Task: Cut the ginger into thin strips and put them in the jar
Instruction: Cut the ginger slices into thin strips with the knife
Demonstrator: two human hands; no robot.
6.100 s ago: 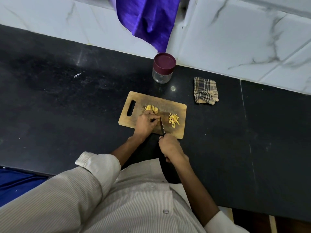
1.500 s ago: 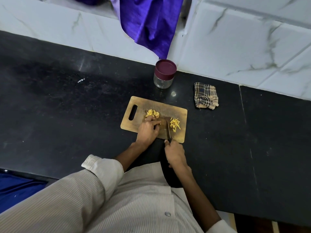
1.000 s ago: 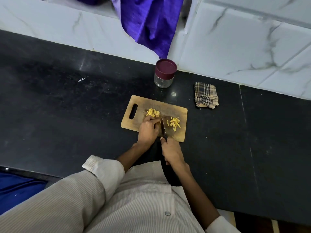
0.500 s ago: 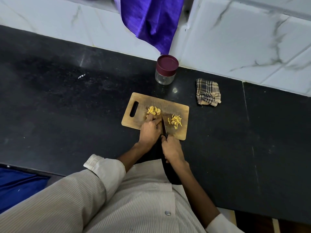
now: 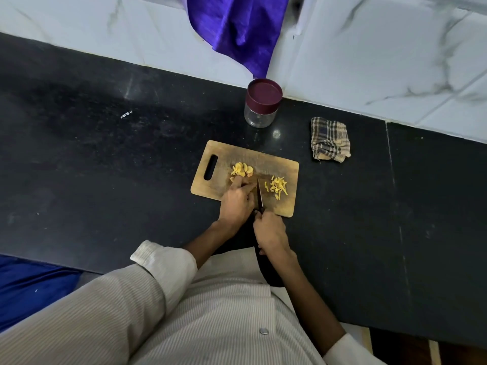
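- I take the wooden cutting board (image 5: 286,168) as my landmark; it lies flat on the black counter (image 5: 105,159), handle slot at its left end.
- My left hand (image 5: 237,200) sits on the board's near-middle, fingers bent down over a piece of ginger I can't actually see beneath them; I judge it pins that piece for slicing.
- My right hand (image 5: 270,230) is wrapped tight round the knife (image 5: 259,194) handle at the board's near edge, blade running up the board just right of the left fingers, close so the cuts come thin.
- Hands sit nearly side by side, almost touching.
- Ginger slices (image 5: 242,169), pale yellow and roundish, are heaped just beyond the left hand, waiting.
- Ginger strips (image 5: 277,187), thin and stick-like, lie scattered on the board's right part, kept clear of the blade.
- Jar (image 5: 261,106), clear glass with a maroon lid on, stands beyond the board's far edge; no strips inside yet as far as I can tell.
- Checked cloth (image 5: 330,139), crumpled, lies beyond the board's right end.
- Purple fabric (image 5: 237,30) hangs over the marble-look wall behind the jar.
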